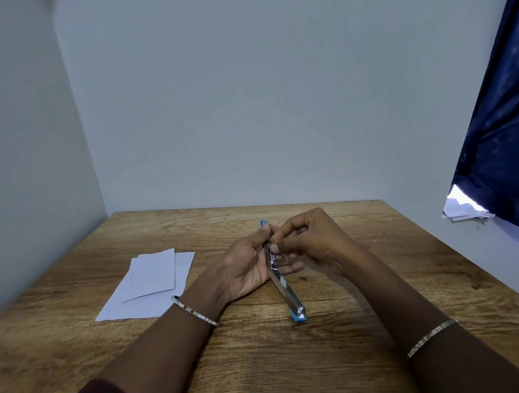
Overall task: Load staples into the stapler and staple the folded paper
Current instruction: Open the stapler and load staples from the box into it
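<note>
A blue and metal stapler (284, 289) lies swung fully open in a long line, its near end resting on the wooden table (294, 362). My left hand (248, 270) cradles its middle from below. My right hand (310, 242) pinches at the metal staple channel with thumb and forefinger; whatever is between the fingertips is too small to make out. The folded white paper (153, 277) lies flat to the left of my left hand, on top of another white sheet (131, 306).
Pale walls close the table in at the back and left. A dark blue curtain (504, 117) hangs at the right, with some white papers (465, 208) under its lower edge. Both wrists wear metal bangles.
</note>
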Motion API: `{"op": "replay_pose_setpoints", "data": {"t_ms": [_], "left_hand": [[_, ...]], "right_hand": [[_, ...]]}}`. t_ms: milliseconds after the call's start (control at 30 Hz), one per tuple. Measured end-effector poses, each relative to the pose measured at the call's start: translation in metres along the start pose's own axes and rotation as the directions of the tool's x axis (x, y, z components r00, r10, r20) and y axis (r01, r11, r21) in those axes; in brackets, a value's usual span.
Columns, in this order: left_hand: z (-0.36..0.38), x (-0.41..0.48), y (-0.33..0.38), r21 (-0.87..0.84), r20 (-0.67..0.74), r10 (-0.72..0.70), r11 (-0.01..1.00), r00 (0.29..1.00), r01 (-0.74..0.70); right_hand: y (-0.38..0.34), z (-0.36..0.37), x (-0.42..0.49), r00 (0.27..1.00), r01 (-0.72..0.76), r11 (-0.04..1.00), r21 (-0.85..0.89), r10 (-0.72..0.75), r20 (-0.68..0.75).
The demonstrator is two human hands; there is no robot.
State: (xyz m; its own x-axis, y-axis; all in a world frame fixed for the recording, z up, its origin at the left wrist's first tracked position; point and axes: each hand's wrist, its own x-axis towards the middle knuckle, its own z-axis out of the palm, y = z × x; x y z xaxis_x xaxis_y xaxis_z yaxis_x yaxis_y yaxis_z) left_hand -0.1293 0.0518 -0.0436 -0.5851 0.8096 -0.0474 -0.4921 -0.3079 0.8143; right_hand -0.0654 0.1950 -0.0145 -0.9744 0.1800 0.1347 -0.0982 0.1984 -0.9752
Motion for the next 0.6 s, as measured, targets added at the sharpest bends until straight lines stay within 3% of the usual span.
{"op": "replay_pose_setpoints", "data": {"t_ms": [167, 333, 600], "left_hand": [[0.003, 0.0, -0.002, -0.046, 0.072, -0.057, 0.997, 0.996, 0.061], [0.0, 0.003, -0.001, -0.084, 0.042, -0.071, 0.994, 0.997, 0.074], [-0.001, 0.004, -0.003, -0.127, 0.035, -0.07, 0.989, 0.997, 0.074]], "right_hand": [[0.001, 0.006, 0.002, 0.994, -0.063, 0.997, 0.05, 0.067, -0.082], [0.004, 0.007, 0.004, 0.983, -0.068, 0.991, 0.112, 0.086, -0.164], [0.007, 0.015, 0.005, 0.941, 0.079, 0.987, -0.14, -0.121, -0.316]]}}
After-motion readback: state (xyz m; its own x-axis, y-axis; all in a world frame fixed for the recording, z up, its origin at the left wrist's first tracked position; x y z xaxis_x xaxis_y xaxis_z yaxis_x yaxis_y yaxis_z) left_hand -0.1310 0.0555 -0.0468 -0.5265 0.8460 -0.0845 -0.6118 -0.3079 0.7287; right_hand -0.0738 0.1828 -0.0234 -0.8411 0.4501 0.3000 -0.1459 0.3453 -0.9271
